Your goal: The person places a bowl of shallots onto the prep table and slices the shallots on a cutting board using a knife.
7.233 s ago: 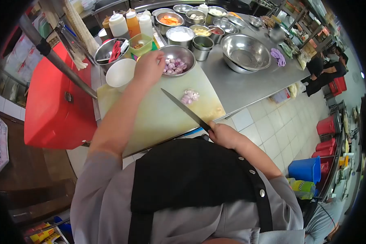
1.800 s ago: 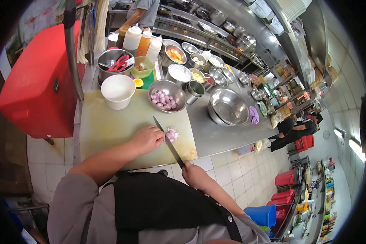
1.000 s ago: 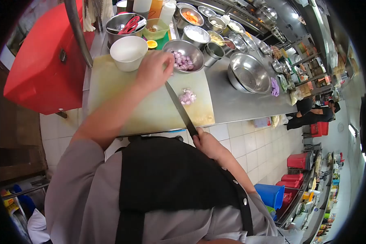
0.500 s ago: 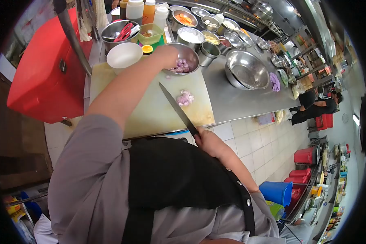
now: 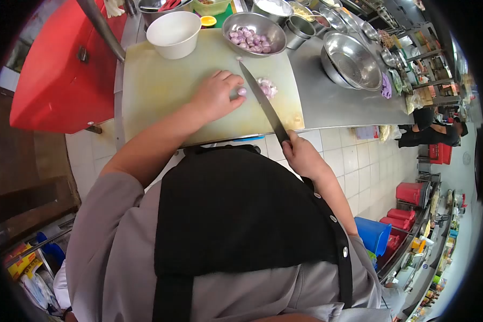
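Note:
My left hand [image 5: 216, 96] is low over the cutting board [image 5: 161, 96], its thumb and fingertips at a small purple shallot [image 5: 242, 92]. My right hand [image 5: 304, 155] is closed on the dark handle of a long knife [image 5: 264, 102], whose blade lies slantwise over the board, tip pointing away from me. Just right of the blade is a small pile of cut shallots [image 5: 267, 87]. Beyond it stands a steel bowl [image 5: 276, 38] of whole shallots [image 5: 248, 41]. A white bowl [image 5: 174, 35] is at the board's far left.
Two nested steel bowls [image 5: 352, 60] sit on the steel counter [image 5: 322, 104], near a purple cloth [image 5: 386, 86]. Half an orange fruit [image 5: 208, 21] lies behind the board. A large red box [image 5: 59, 70] stands left beside a metal post [image 5: 103, 29]. People in dark clothes [image 5: 432, 129] are far right.
My left hand has come out of the shallot bowl and back down to the board, now with a shallot at its fingertips. The view has shifted. My right hand still holds the knife.

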Demonstrator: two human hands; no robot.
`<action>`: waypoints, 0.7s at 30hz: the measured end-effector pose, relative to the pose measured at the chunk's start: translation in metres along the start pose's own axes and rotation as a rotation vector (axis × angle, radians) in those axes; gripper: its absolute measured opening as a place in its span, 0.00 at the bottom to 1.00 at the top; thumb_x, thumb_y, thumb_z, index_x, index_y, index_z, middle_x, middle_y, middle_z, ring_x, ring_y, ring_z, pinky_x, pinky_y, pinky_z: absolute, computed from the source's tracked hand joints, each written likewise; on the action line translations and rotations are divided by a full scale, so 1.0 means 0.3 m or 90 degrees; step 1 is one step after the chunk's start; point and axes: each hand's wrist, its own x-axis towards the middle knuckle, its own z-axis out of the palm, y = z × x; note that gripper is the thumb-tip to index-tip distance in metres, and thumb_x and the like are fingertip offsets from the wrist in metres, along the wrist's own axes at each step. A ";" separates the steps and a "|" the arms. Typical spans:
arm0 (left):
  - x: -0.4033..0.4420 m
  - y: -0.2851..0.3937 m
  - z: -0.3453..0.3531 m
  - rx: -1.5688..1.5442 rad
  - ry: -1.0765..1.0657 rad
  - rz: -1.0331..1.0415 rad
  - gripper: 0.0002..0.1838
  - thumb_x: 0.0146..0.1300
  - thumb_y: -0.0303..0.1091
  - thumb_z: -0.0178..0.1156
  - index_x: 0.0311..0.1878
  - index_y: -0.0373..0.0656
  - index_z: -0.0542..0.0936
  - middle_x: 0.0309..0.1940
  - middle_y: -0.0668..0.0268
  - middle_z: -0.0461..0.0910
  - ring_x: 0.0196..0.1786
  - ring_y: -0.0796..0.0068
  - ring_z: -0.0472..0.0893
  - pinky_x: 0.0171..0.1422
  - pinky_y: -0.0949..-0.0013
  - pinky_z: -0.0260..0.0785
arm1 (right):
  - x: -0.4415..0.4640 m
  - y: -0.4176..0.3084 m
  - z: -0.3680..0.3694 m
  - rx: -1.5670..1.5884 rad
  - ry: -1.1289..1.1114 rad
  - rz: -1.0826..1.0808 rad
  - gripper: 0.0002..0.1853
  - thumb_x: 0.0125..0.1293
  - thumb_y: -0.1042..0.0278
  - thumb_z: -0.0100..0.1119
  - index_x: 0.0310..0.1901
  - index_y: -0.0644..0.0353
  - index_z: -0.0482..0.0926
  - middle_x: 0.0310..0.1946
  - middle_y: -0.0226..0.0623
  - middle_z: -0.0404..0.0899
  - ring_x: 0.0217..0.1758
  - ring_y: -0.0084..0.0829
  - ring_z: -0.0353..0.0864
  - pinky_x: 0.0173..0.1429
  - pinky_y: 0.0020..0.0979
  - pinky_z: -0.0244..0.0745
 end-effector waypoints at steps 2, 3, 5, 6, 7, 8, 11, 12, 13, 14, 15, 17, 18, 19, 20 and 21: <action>-0.003 0.001 0.004 -0.019 0.013 -0.002 0.14 0.58 0.37 0.75 0.45 0.46 0.83 0.41 0.63 0.85 0.50 0.55 0.83 0.57 0.53 0.76 | -0.003 -0.022 -0.012 -0.039 -0.007 0.013 0.15 0.79 0.64 0.50 0.55 0.69 0.74 0.40 0.65 0.84 0.47 0.65 0.84 0.53 0.58 0.78; -0.002 0.001 0.003 -0.027 0.020 -0.002 0.14 0.58 0.36 0.74 0.45 0.45 0.83 0.41 0.63 0.85 0.50 0.56 0.83 0.57 0.53 0.75 | -0.004 -0.026 -0.017 -0.051 -0.009 0.017 0.15 0.79 0.64 0.50 0.55 0.68 0.74 0.40 0.65 0.84 0.47 0.64 0.84 0.53 0.58 0.78; -0.001 0.006 -0.008 -0.043 0.001 -0.007 0.12 0.58 0.34 0.73 0.44 0.46 0.83 0.41 0.63 0.85 0.50 0.56 0.83 0.57 0.53 0.75 | -0.006 -0.036 -0.020 -0.071 -0.014 0.026 0.14 0.79 0.65 0.50 0.55 0.68 0.74 0.39 0.64 0.85 0.47 0.64 0.84 0.53 0.58 0.78; -0.001 0.009 -0.013 -0.052 -0.008 -0.010 0.12 0.58 0.33 0.72 0.44 0.46 0.82 0.41 0.64 0.85 0.50 0.56 0.83 0.57 0.53 0.75 | -0.008 -0.043 -0.022 -0.077 -0.018 0.035 0.14 0.79 0.65 0.50 0.55 0.68 0.74 0.39 0.64 0.85 0.46 0.64 0.84 0.53 0.58 0.78; -0.001 0.009 -0.014 -0.048 -0.010 -0.003 0.11 0.58 0.32 0.72 0.44 0.46 0.82 0.41 0.64 0.85 0.50 0.56 0.83 0.57 0.53 0.75 | -0.011 -0.051 -0.028 -0.083 -0.022 0.043 0.14 0.79 0.65 0.50 0.55 0.67 0.74 0.39 0.63 0.85 0.46 0.64 0.84 0.53 0.58 0.78; 0.000 0.006 -0.012 -0.044 -0.011 0.004 0.11 0.59 0.32 0.71 0.43 0.46 0.83 0.41 0.64 0.85 0.50 0.56 0.83 0.57 0.53 0.75 | -0.014 -0.058 -0.035 -0.090 -0.027 0.052 0.14 0.79 0.65 0.50 0.56 0.67 0.74 0.39 0.63 0.85 0.46 0.63 0.84 0.52 0.58 0.78; 0.006 -0.001 -0.007 -0.037 -0.016 0.010 0.08 0.59 0.32 0.69 0.42 0.47 0.83 0.41 0.63 0.85 0.48 0.56 0.83 0.55 0.54 0.76 | -0.035 -0.090 -0.055 -0.093 -0.016 0.044 0.14 0.78 0.66 0.51 0.56 0.66 0.74 0.39 0.63 0.85 0.45 0.63 0.85 0.52 0.58 0.79; 0.008 -0.002 -0.008 -0.034 -0.018 0.010 0.08 0.59 0.33 0.69 0.41 0.47 0.83 0.41 0.62 0.85 0.48 0.56 0.83 0.54 0.54 0.77 | -0.043 -0.091 -0.060 -0.101 -0.012 0.031 0.13 0.78 0.66 0.51 0.56 0.66 0.74 0.39 0.62 0.85 0.45 0.63 0.85 0.51 0.58 0.79; 0.010 -0.003 -0.008 -0.038 -0.018 0.011 0.08 0.59 0.32 0.69 0.41 0.47 0.83 0.40 0.63 0.86 0.47 0.56 0.83 0.54 0.54 0.77 | -0.051 -0.089 -0.065 -0.109 -0.009 0.018 0.13 0.78 0.66 0.51 0.55 0.66 0.74 0.38 0.62 0.85 0.45 0.63 0.85 0.51 0.58 0.79; 0.012 0.000 -0.013 -0.041 -0.018 0.011 0.08 0.59 0.31 0.69 0.41 0.47 0.83 0.39 0.64 0.86 0.47 0.57 0.83 0.54 0.54 0.76 | -0.055 -0.089 -0.068 -0.116 -0.006 0.004 0.13 0.78 0.66 0.51 0.55 0.66 0.74 0.38 0.62 0.85 0.44 0.63 0.85 0.51 0.58 0.79; 0.012 0.001 -0.015 -0.044 -0.019 0.012 0.09 0.58 0.31 0.70 0.42 0.46 0.83 0.39 0.65 0.86 0.46 0.57 0.83 0.54 0.55 0.76 | -0.055 -0.093 -0.069 -0.116 -0.009 0.005 0.12 0.77 0.67 0.51 0.54 0.66 0.74 0.38 0.62 0.85 0.44 0.63 0.85 0.51 0.58 0.78; 0.013 -0.004 -0.009 -0.049 -0.010 0.018 0.08 0.58 0.30 0.70 0.41 0.46 0.83 0.38 0.65 0.86 0.46 0.58 0.84 0.53 0.55 0.77 | -0.054 -0.098 -0.072 -0.117 -0.014 0.007 0.11 0.77 0.67 0.51 0.53 0.66 0.73 0.38 0.61 0.85 0.44 0.63 0.85 0.50 0.59 0.78; 0.012 -0.007 -0.007 -0.052 -0.006 0.021 0.08 0.58 0.30 0.70 0.41 0.46 0.83 0.38 0.65 0.87 0.45 0.58 0.84 0.52 0.55 0.77 | -0.038 -0.094 -0.056 -0.120 -0.015 0.004 0.11 0.77 0.67 0.51 0.52 0.66 0.73 0.37 0.61 0.85 0.44 0.63 0.85 0.50 0.59 0.78; 0.010 -0.009 -0.007 -0.052 -0.011 0.021 0.08 0.58 0.30 0.70 0.40 0.46 0.83 0.38 0.65 0.87 0.45 0.58 0.84 0.52 0.55 0.77 | -0.011 -0.085 -0.027 -0.123 -0.015 0.001 0.11 0.77 0.67 0.52 0.52 0.66 0.73 0.37 0.61 0.85 0.44 0.63 0.85 0.50 0.59 0.78; 0.010 -0.010 -0.007 -0.053 -0.015 0.022 0.08 0.58 0.30 0.70 0.40 0.46 0.83 0.38 0.65 0.87 0.45 0.58 0.84 0.52 0.55 0.77 | 0.006 -0.083 -0.010 -0.127 -0.014 -0.002 0.11 0.77 0.67 0.52 0.52 0.66 0.73 0.37 0.61 0.85 0.44 0.63 0.85 0.51 0.59 0.78; 0.014 -0.010 -0.008 -0.053 -0.017 0.024 0.08 0.58 0.30 0.70 0.40 0.46 0.83 0.38 0.65 0.87 0.45 0.58 0.84 0.51 0.55 0.77 | 0.011 -0.085 -0.010 -0.129 -0.015 -0.006 0.11 0.77 0.67 0.52 0.52 0.66 0.73 0.37 0.61 0.85 0.44 0.63 0.85 0.51 0.59 0.79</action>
